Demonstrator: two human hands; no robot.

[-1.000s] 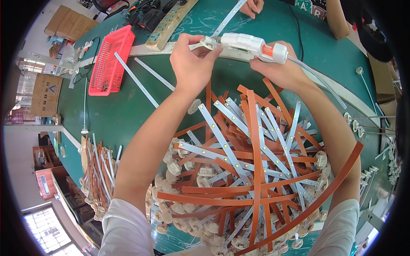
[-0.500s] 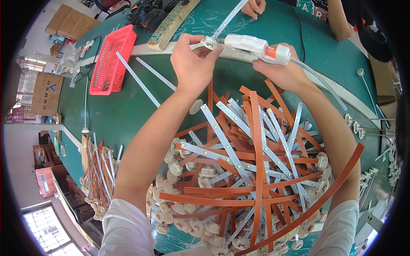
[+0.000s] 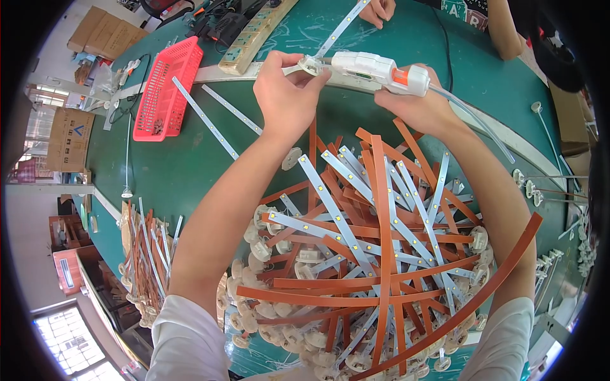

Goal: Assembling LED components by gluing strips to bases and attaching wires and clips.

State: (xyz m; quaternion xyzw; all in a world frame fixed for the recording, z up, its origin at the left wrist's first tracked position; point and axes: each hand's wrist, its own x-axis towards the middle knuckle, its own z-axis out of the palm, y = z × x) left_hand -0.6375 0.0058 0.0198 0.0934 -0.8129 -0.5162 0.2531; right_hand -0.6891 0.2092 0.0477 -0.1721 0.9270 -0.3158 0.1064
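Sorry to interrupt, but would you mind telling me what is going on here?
The left hand pinches a round base with an LED strip extending from it; the right hand holds a glue gun pointed at the base. A pile of strips lies between the forearms, a basket stands to the left, and another person's hand is on the far side.

Glue gun (image 3: 367, 67) in right fingers (image 3: 389, 99), base (image 3: 311, 65) in left fingers (image 3: 318, 80).

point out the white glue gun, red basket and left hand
White glue gun (image 3: 370, 66): head view, middle of its body.
Red basket (image 3: 180, 95): head view, side wall.
Left hand (image 3: 287, 94): head view, middle of the hand.
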